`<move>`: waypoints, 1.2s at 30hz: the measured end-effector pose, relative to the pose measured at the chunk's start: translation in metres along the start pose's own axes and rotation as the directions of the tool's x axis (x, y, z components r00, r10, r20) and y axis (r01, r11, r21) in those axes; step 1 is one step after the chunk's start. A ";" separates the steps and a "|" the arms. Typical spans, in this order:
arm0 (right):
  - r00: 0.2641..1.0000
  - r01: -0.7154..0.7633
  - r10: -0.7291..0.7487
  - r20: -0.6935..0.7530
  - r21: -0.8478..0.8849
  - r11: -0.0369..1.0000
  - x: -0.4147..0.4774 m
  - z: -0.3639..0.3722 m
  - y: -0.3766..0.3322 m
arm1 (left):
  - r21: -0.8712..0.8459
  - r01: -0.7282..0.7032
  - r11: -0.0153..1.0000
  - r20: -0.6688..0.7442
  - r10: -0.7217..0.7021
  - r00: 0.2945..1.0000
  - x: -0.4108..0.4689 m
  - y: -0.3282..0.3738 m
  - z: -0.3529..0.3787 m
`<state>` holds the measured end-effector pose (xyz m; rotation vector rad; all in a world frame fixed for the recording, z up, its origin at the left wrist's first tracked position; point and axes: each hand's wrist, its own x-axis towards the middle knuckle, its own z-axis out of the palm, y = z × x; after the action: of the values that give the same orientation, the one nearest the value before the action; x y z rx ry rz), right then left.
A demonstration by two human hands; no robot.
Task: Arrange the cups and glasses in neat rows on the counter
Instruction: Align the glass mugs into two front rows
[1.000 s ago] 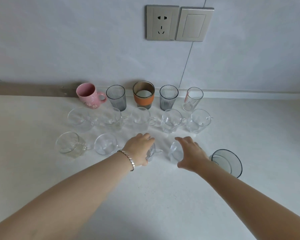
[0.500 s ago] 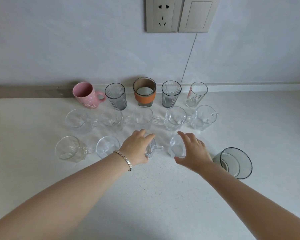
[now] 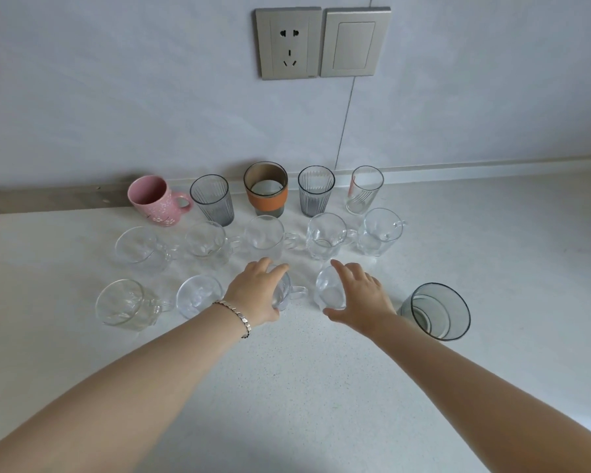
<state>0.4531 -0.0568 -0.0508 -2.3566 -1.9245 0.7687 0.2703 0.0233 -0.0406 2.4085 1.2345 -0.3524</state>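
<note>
A pale, finely speckled stone worktop (image 3: 304,387) fills the lower frame, meeting a smooth grey tiled wall (image 3: 116,97) that carries a brushed-metal socket plate (image 3: 288,43) and a matching switch plate (image 3: 355,42) at upper centre. At centre right stands a wide smoky-grey glass tumbler (image 3: 437,310), the broadest vessel. Along the wall runs a back row: a glossy pink ceramic mug (image 3: 156,200) with white blossoms, two ribbed smoky glasses (image 3: 213,199), a glass cup with an orange band (image 3: 266,189) and a tall clear glass (image 3: 365,190). Five clear handled glass cups (image 3: 264,235) form the middle row. In the front row, the left hand (image 3: 258,295), wearing a linked metal bracelet (image 3: 236,315), curls around a clear handled cup (image 3: 287,292); the right hand (image 3: 359,298) cups a clear rounded glass (image 3: 329,291), fingers spread on its side.
</note>
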 end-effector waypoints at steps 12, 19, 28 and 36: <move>0.998 0.054 -0.052 0.040 -0.034 0.998 0.000 -0.006 -0.002 | 0.069 -0.115 0.991 -0.351 0.132 0.927 -0.039 0.014 0.011; 0.993 0.056 -0.044 0.113 -0.105 0.993 -0.005 -0.014 0.003 | -0.072 0.111 0.991 -0.047 -0.114 0.992 -0.064 0.016 0.028; 0.947 -0.277 0.297 0.123 -0.158 0.948 -0.062 -0.058 0.074 | -0.172 0.237 0.956 0.095 -0.224 0.970 -0.060 0.032 0.046; 0.943 -0.329 0.332 -0.027 0.082 0.941 -0.059 -0.054 0.080 | -0.207 0.309 0.928 0.107 -0.292 0.950 -0.075 0.018 0.049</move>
<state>0.5397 -0.1154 -0.0055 -2.6591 -1.4716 0.7843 0.2398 -0.0630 -0.0498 2.0024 1.5260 -0.3684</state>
